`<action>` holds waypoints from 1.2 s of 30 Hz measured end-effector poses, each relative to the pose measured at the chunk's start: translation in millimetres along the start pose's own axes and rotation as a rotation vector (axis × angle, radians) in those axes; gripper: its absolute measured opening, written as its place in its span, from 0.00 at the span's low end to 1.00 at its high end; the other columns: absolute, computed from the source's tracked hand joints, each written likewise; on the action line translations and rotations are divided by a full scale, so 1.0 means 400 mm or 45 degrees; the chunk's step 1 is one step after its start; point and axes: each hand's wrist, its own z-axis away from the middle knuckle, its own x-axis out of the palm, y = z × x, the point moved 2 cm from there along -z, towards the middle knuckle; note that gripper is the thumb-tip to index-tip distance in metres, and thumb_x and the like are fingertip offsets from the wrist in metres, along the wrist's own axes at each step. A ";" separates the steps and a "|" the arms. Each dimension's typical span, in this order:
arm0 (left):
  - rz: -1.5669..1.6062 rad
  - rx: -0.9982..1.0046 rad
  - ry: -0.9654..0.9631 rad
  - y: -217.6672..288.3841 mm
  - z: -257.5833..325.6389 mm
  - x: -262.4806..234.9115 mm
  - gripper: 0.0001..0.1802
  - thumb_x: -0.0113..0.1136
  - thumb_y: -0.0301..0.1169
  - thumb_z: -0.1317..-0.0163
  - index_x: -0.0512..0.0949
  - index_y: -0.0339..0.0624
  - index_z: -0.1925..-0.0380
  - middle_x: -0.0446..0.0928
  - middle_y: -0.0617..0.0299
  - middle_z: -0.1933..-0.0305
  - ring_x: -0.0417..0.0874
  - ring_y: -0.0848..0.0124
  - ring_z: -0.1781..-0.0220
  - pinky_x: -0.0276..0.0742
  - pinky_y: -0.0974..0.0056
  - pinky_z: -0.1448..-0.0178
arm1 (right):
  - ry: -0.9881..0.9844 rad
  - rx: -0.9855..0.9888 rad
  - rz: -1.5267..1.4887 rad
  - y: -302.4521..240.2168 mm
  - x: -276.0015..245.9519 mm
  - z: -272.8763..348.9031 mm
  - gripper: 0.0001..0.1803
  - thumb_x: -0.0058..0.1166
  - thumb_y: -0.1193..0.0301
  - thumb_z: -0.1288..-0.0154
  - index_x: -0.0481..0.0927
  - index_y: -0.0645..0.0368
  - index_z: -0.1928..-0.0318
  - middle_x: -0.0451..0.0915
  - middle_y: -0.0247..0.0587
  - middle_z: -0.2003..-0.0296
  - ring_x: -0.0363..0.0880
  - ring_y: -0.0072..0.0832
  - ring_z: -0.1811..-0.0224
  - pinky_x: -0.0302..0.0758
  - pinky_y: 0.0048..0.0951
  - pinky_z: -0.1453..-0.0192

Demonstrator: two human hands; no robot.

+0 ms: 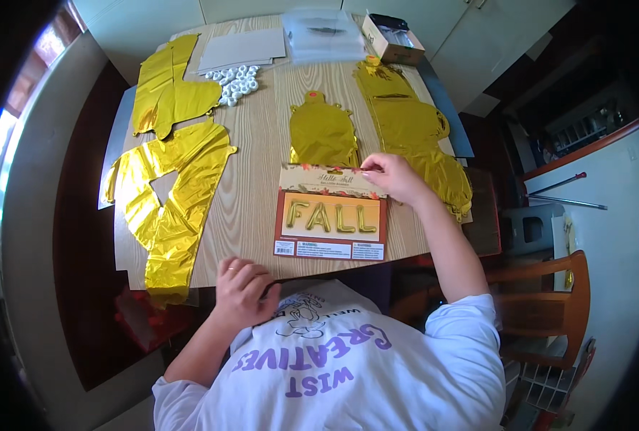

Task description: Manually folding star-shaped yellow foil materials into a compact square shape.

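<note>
A printed balloon-banner package card lies near the table's front edge, showing a picture of gold letter balloons. My right hand pinches its upper right edge, fingers closed. Just beyond the card, a flat gold foil balloon is partly covered by it. My left hand is curled closed by the table's front edge, in front of my shirt. The inside of its fingers is hidden. To the left lies a flat A-shaped gold foil balloon, its lower end over the table edge.
Further flat gold foil balloons lie at the far left and along the right. Small white rings or rolls sit beside grey sheets. Clear plastic sleeves and an open box stand behind. A wooden chair is at right.
</note>
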 end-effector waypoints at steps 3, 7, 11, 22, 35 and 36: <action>-0.008 -0.044 -0.011 -0.006 -0.001 -0.037 0.22 0.73 0.32 0.53 0.82 0.43 0.55 0.78 0.54 0.50 0.80 0.54 0.46 0.73 0.47 0.39 | 0.191 -0.089 0.544 -0.052 0.021 0.005 0.17 0.66 0.69 0.37 0.81 0.58 0.48 0.81 0.41 0.56 0.81 0.37 0.53 0.76 0.37 0.44; -0.015 0.016 -0.080 0.014 -0.156 -0.014 0.28 0.73 0.33 0.53 0.80 0.40 0.49 0.77 0.51 0.43 0.78 0.50 0.39 0.72 0.43 0.34 | 0.473 -0.309 0.899 -0.106 0.060 0.081 0.24 0.68 0.68 0.39 0.79 0.56 0.43 0.77 0.41 0.46 0.74 0.40 0.40 0.70 0.43 0.36; 0.122 0.096 -0.311 -0.059 -0.181 0.029 0.37 0.75 0.36 0.53 0.77 0.38 0.41 0.75 0.48 0.36 0.74 0.47 0.32 0.69 0.45 0.27 | 0.249 -0.492 0.749 -0.218 0.109 0.223 0.31 0.70 0.65 0.42 0.77 0.57 0.38 0.74 0.47 0.38 0.70 0.46 0.33 0.66 0.47 0.29; -0.017 0.479 -0.298 -0.099 -0.234 0.043 0.16 0.69 0.27 0.45 0.81 0.35 0.56 0.85 0.52 0.53 0.88 0.54 0.55 0.86 0.55 0.48 | 0.240 -0.567 0.738 -0.158 0.167 0.258 0.24 0.68 0.66 0.39 0.82 0.61 0.45 0.81 0.53 0.44 0.78 0.47 0.40 0.72 0.44 0.32; -0.120 0.555 -0.295 -0.126 -0.248 0.067 0.14 0.68 0.28 0.45 0.82 0.33 0.60 0.84 0.49 0.52 0.87 0.55 0.49 0.85 0.56 0.45 | 0.225 -0.604 0.903 -0.149 0.181 0.231 0.19 0.64 0.72 0.37 0.80 0.61 0.46 0.79 0.51 0.43 0.78 0.46 0.39 0.75 0.43 0.34; -0.156 0.567 -0.320 -0.129 -0.249 0.074 0.13 0.67 0.28 0.46 0.81 0.32 0.62 0.83 0.49 0.54 0.87 0.55 0.50 0.86 0.56 0.46 | 0.231 -0.605 0.911 -0.147 0.183 0.230 0.19 0.64 0.72 0.37 0.80 0.62 0.46 0.79 0.51 0.43 0.78 0.47 0.38 0.75 0.43 0.34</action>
